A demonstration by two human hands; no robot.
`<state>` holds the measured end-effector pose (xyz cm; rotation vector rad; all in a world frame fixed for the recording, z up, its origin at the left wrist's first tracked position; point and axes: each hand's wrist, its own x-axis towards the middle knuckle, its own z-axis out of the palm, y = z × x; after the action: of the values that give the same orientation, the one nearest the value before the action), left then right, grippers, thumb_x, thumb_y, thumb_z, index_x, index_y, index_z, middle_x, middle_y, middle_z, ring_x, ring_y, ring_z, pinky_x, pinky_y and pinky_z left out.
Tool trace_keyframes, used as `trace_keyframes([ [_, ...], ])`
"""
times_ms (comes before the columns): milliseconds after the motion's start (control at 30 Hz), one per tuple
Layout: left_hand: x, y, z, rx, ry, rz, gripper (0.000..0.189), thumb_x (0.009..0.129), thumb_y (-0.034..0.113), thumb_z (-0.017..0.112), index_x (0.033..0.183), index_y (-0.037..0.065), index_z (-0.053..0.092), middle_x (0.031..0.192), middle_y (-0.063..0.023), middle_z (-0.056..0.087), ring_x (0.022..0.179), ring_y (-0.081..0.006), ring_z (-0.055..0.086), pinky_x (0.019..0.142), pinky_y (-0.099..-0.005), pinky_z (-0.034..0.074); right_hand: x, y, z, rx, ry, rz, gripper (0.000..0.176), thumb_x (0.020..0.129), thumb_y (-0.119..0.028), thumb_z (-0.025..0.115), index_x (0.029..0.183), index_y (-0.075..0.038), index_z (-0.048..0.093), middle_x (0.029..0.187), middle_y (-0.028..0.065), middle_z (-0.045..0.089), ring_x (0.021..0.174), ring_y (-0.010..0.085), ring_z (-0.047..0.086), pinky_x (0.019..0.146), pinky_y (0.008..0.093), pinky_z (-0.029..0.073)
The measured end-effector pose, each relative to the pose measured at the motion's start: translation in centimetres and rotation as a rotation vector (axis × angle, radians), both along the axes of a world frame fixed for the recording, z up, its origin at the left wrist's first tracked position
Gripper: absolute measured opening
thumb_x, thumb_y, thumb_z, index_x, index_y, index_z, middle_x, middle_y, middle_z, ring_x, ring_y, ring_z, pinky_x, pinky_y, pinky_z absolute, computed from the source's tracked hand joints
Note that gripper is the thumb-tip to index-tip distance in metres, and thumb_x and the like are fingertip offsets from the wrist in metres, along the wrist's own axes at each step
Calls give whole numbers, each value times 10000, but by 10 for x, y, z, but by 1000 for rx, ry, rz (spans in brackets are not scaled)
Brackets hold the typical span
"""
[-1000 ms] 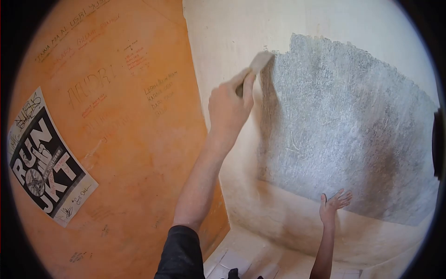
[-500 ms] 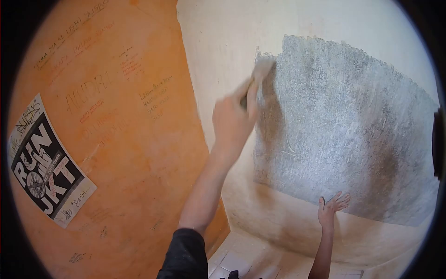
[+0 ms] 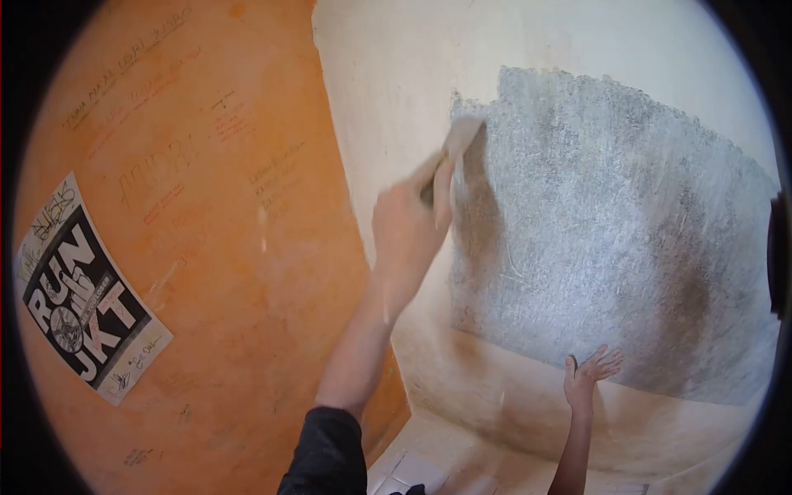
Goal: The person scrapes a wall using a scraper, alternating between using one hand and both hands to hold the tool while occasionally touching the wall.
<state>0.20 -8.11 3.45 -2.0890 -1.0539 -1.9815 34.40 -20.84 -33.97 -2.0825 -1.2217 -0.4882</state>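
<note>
My left hand is wrapped round a scraper, its blurred flat blade against the wall at the upper left edge of a rough grey patch. Pale smooth paint surrounds that patch on the white wall. Lower down, my right hand is spread open near the patch's bottom edge, fingers pointing right. A small dark spot shows by its thumb. The shadow of my left hand and the scraper falls just right of them.
On the left stands an orange wall covered in handwriting, meeting the white wall at a corner. A black-and-white poster hangs there. Pale floor tiles show at the bottom. A dark object juts in at the right edge.
My left hand and the scraper have moved a little down and left along the patch's edge. My right hand stays spread in nearly the same place.
</note>
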Motion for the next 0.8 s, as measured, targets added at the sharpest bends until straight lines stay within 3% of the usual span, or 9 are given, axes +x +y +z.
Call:
trace_keyframes([
  [67, 0, 3, -13, -75, -34, -49, 308, 946, 275, 568, 1133, 77, 711, 799, -232, 679, 750, -356, 699, 678, -399, 533, 0, 2, 2, 20, -18, -11, 989, 947, -495, 525, 1514, 50, -75, 1533, 367, -176, 1408, 546, -200, 1095, 666, -132],
  [100, 1, 0, 4, -63, -25, -18, 329, 968, 256, 581, 1158, 10, 689, 867, -159, 733, 771, -173, 697, 697, -301, 515, -1, 1, 3, 22, -14, -7, 986, 947, -491, 527, 1515, 51, -69, 1533, 368, -175, 1407, 548, -200, 1094, 668, -132],
  [200, -10, -10, 43, -152, 13, 2, 358, 966, 276, 595, 1171, -5, 678, 765, -119, 716, 592, -133, 579, 579, -290, 467, 6, 4, 2, 30, -47, -6, 984, 945, -483, 535, 1516, 52, -61, 1533, 369, -173, 1407, 549, -199, 1094, 669, -130],
  [233, -19, -11, 47, -248, -1, -61, 356, 965, 289, 601, 1162, 6, 687, 677, -102, 670, 518, -119, 448, 506, -291, 403, 3, 5, -2, 40, -73, -16, 985, 942, -478, 542, 1516, 51, -59, 1534, 369, -171, 1408, 548, -198, 1095, 668, -129],
  [433, -11, 8, -12, 20, -1, -54, 324, 970, 269, 593, 1144, 17, 697, 633, -137, 608, 551, -119, 479, 541, -295, 425, 1, 3, 0, 51, -62, -17, 987, 940, -480, 547, 1522, 34, -62, 1535, 367, -172, 1412, 541, -195, 1102, 661, -125],
  [567, -7, 3, 40, -78, -24, -25, 328, 974, 270, 580, 1148, 16, 694, 650, -134, 613, 565, -100, 471, 542, -303, 418, 2, 5, -1, 62, -85, -34, 980, 945, -476, 543, 1526, 17, -73, 1537, 362, -174, 1413, 539, -195, 1104, 657, -125],
  [600, -12, 3, 39, -81, -17, -28, 328, 974, 270, 580, 1148, 16, 694, 650, -134, 613, 565, -100, 471, 542, -303, 418, 2, 6, 0, 69, -71, -23, 985, 942, -475, 548, 1528, 10, -77, 1538, 359, -175, 1413, 539, -195, 1105, 655, -125],
  [667, -20, 3, 33, -115, -11, -22, 331, 962, 292, 551, 1149, 64, 701, 740, -221, 664, 653, -330, 673, 607, -385, 503, 0, 3, -2, 68, -53, -14, 990, 939, -473, 554, 1530, 3, -82, 1539, 357, -176, 1414, 538, -194, 1106, 654, -124],
  [800, -15, -4, 3, -167, 11, -25, 342, 959, 309, 561, 1156, 65, 699, 762, -230, 668, 669, -339, 675, 629, -378, 510, -1, 3, 0, 48, -26, -17, 994, 937, -466, 560, 1527, 9, -83, 1539, 356, -178, 1412, 538, -198, 1107, 652, -125],
])
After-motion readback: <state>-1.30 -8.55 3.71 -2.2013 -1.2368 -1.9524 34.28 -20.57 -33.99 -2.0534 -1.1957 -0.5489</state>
